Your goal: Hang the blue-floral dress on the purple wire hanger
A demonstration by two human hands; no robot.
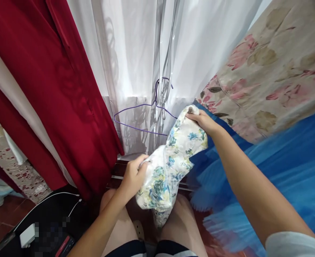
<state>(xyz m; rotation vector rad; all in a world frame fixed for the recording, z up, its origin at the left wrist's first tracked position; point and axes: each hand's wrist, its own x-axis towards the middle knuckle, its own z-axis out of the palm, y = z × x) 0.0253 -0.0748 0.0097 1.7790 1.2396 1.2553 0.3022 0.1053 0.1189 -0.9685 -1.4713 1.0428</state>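
- Left hand (pixel 135 175) pinches the floral cloth (pixel 170 167) at one edge; right hand (pixel 203 122) grips its upper end.
- Cloth hangs above the thighs (pixel 185 225), partly covering a purple hanger (pixel 146 131).
- Black surface (pixel 50 210) bears a white adapter (pixel 28 235).

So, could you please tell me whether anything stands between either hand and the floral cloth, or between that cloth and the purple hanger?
Nothing visible does: the left hand and right hand hold the floral cloth, which partly overlaps the purple hanger in this view.

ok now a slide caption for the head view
Left hand and right hand hold a floral cloth in front of a purple hanger.
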